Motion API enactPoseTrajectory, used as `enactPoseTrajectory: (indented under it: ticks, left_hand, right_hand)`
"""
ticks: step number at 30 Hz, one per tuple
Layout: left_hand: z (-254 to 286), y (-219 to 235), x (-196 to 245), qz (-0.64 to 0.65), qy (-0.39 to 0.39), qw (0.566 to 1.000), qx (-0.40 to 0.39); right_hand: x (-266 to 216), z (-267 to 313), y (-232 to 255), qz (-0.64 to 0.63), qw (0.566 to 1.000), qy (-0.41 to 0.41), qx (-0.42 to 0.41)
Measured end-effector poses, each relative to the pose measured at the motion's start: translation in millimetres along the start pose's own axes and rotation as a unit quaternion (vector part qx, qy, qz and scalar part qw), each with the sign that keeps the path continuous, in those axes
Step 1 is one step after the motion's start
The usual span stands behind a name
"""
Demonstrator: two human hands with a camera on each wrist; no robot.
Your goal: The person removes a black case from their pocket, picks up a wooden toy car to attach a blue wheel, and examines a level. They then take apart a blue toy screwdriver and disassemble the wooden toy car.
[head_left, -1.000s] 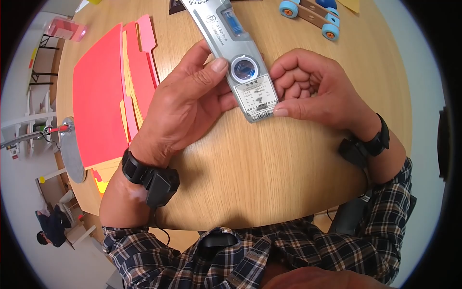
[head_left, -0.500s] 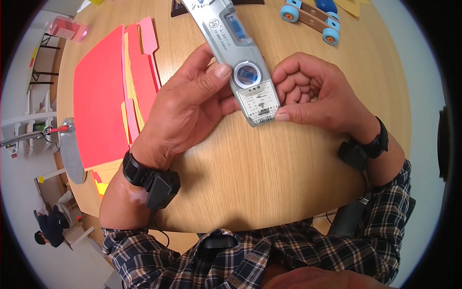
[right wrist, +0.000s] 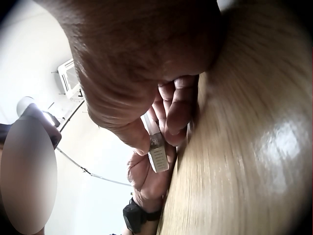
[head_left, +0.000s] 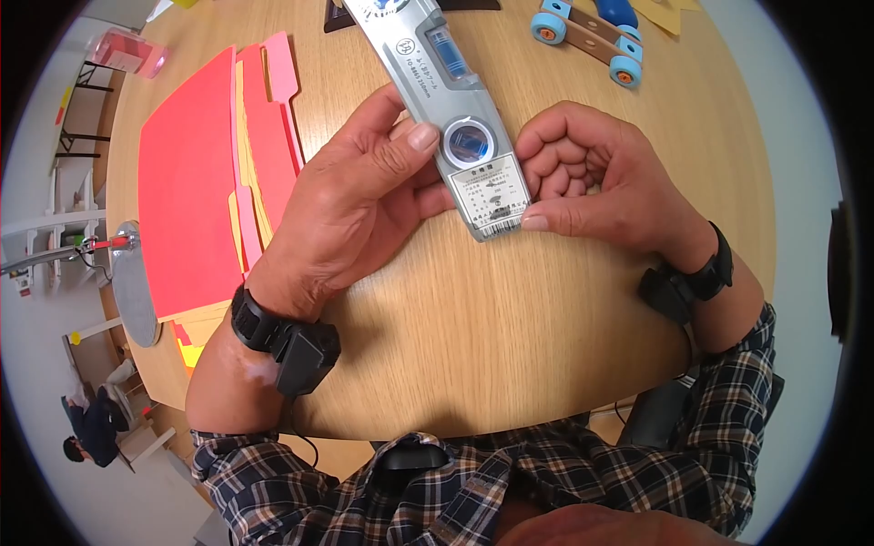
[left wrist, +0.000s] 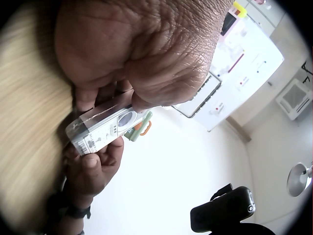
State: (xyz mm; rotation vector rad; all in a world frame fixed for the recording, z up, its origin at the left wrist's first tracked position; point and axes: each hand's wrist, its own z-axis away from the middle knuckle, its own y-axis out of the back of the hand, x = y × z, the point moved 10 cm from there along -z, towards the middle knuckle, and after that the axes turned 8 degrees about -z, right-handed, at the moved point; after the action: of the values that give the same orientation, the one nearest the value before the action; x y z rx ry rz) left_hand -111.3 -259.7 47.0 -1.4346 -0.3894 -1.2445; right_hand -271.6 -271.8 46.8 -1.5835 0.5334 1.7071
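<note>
A grey spirit level [head_left: 426, 96] with a blue vial, a round window and a white printed label slants across the upper middle of the head view. The left hand [head_left: 355, 187] grips it from the left, thumb on its face beside the round window. At the label's lower corner, the right hand [head_left: 605, 177] pinches the edge, thumb on the front and fingers curled at the side. The left wrist view shows the level's labelled end [left wrist: 95, 137] between both hands. From the right wrist, its narrow end [right wrist: 159, 156] appears under the thumb.
Red and yellow folders [head_left: 191, 182] lie left of the hands on the wooden table [head_left: 437, 355]. A toy vehicle with light-blue wheels [head_left: 592, 32] stands at the upper right, a pink transparent container [head_left: 127, 53] at the upper left. A person [head_left: 91, 428] is in the left background.
The level has shifted slightly down in the head view from a second ago, along with both hands. Both holds look the same.
</note>
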Motion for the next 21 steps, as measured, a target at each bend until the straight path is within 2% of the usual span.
enactPoseTrajectory:
  ticks: [21]
  left_hand:
    - [0.0, 1.4, 0.6, -0.001, -0.006, 1.0, 0.005]
  right_hand:
    - [1.1, 0.1, 1.2, 0.004, 1.0, -0.016, 0.0]
